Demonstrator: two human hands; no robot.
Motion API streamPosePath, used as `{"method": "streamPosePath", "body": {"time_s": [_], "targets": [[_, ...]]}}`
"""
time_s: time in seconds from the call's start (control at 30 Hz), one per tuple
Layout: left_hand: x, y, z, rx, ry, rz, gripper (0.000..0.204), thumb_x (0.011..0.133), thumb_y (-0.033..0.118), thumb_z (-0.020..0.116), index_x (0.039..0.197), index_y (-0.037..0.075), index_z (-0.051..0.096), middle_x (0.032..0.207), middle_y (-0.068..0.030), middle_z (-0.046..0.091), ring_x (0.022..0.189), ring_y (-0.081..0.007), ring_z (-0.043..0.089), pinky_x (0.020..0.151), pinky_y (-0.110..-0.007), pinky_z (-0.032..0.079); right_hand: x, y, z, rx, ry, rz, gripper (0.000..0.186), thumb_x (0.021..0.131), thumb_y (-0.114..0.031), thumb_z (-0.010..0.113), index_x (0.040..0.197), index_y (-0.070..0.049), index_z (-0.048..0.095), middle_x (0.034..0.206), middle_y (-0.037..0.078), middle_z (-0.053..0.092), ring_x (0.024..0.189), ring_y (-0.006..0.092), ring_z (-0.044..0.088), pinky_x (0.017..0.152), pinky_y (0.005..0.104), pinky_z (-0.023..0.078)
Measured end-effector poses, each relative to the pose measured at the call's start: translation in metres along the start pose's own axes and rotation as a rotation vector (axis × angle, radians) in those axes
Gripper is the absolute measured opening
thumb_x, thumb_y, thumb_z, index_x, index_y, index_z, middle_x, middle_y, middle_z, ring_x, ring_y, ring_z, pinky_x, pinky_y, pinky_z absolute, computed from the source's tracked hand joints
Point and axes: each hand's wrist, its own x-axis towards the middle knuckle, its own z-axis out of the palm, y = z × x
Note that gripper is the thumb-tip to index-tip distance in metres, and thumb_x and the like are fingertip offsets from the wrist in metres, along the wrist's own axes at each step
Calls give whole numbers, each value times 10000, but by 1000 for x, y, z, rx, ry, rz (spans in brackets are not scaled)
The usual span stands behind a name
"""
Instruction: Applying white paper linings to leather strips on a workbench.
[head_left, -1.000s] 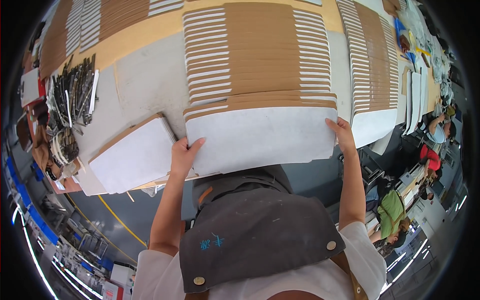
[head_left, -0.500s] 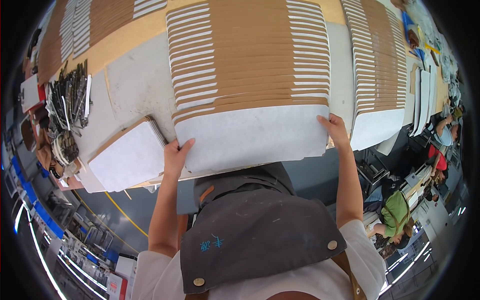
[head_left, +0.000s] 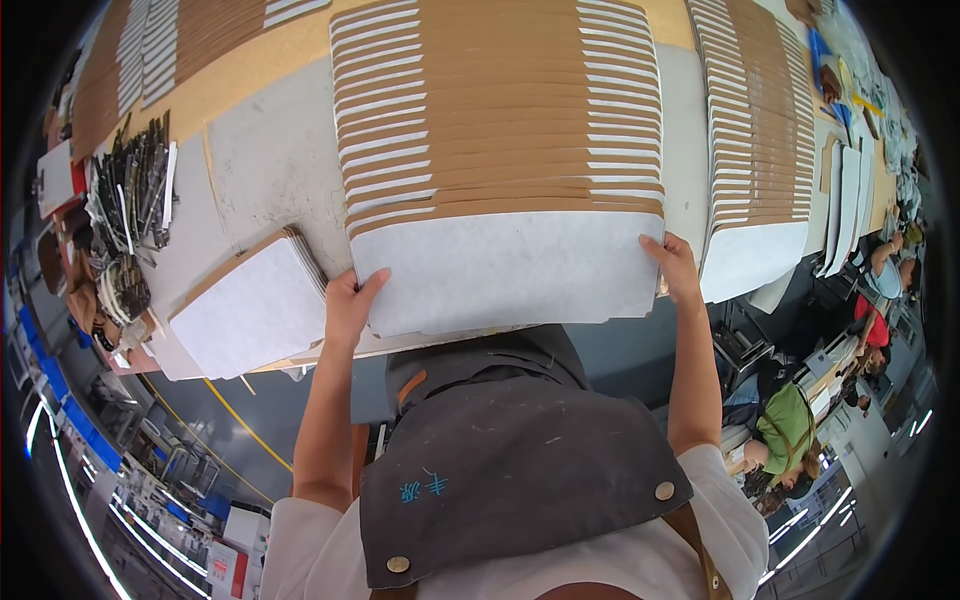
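Note:
A white-faced brown board (head_left: 505, 270) lies nearest me, at the front of a long row of overlapping boards (head_left: 505, 110) with brown middles and white strips at both sides. My left hand (head_left: 350, 303) grips its left edge, thumb on the white face and the other fingers mostly hidden at the edge. At the right edge my right hand (head_left: 676, 266) holds the board in the same way, thumb on top. Both hands are closed. Left of my left hand, a smaller stack of white-topped boards (head_left: 250, 308) lies at an angle.
Another overlapping row of boards (head_left: 765, 130) runs along the right, and more boards (head_left: 215, 45) lie at the far left. A bundle of dark thin strips (head_left: 135, 190) sits at the table's left end. Several people, one in a green top (head_left: 785, 425), are off to the right.
The board's left side and my left hand have shifted slightly up and away. My right hand has moved a little lower and to the right. Both keep their hold.

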Motion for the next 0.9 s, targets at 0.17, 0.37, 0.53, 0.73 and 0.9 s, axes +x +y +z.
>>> {"method": "streamPosePath", "body": {"time_s": [0.17,0.37,0.53,0.73,0.9], "targets": [[4,-1,2,-8,2,-25,252,786,201,677,792,-47,635,625,-12,587,532,-49,480,475,-219,389,4,3,1,-3,23,-9,225,817,-162,624,912,42,622,753,30,615,647,79,546,591,217,437],[5,0,3,2,19,-48,249,777,193,688,812,-48,639,643,-17,593,535,-49,476,479,-215,390,6,1,3,-125,85,-28,234,798,-194,643,846,35,637,686,7,592,611,58,510,550,210,415],[5,-3,3,-24,36,-44,242,780,185,686,830,-48,642,655,-16,595,541,-48,475,482,-213,390,12,7,3,-146,149,-101,241,795,-209,648,792,32,629,632,-19,548,582,40,453,513,204,372],[6,-3,2,-4,39,-47,237,783,177,682,840,-50,641,661,-19,596,550,-52,479,495,-215,397,12,6,3,-112,128,-135,249,797,-216,646,766,29,619,622,-25,537,572,36,437,501,201,360],[7,-3,4,28,88,-4,230,760,179,697,810,-38,636,592,-27,574,494,-92,470,473,-249,400,4,-17,9,-313,181,-105,223,779,-212,660,781,7,619,574,9,548,527,83,477,505,227,391]]}}
